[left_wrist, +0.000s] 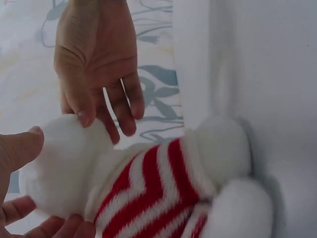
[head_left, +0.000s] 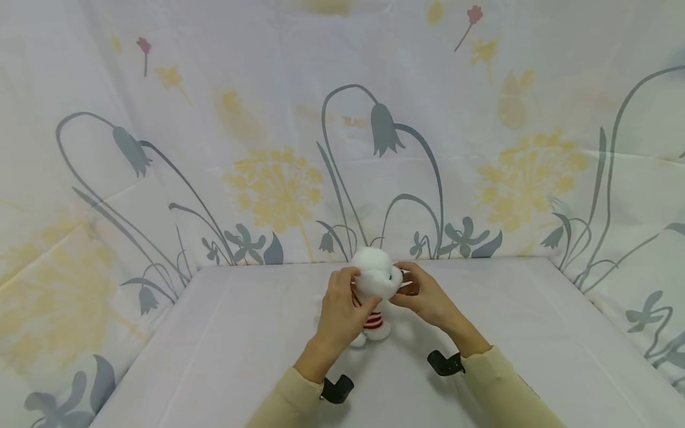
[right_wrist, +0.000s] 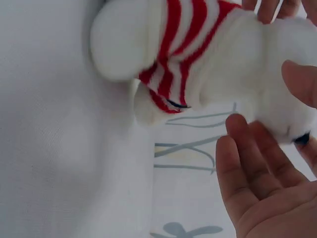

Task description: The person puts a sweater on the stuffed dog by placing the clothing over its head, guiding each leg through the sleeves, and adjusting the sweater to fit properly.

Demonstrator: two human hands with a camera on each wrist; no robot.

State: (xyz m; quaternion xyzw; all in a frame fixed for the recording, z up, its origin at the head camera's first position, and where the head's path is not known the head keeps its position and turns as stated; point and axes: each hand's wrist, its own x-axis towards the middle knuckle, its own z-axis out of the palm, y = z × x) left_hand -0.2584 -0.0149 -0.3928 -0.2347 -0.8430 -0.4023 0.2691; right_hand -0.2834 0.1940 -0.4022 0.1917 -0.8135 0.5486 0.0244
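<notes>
Cradling the white plush toy (head_left: 376, 291) upright near the far edge of the table (head_left: 225, 356), both hands work at its head. Nearest, the cream sleeves (head_left: 289, 404) and the black wrist mounts (head_left: 337, 389) frame the scene. The left hand (head_left: 342, 309) curls thumb and fingers round the head from its side, gripping. The right hand (head_left: 425, 297) comes in opposite, fingers (left_wrist: 119, 106) mostly straight, tips touching the fluffy head rather than clamping. The red-and-white striped jumper (left_wrist: 153, 188) sits below, feet on the table. Best handling, I'd say: a soft grip, support under the head, no squashing the pile. Beyond hangs the floral curtain (head_left: 278, 178).
</notes>
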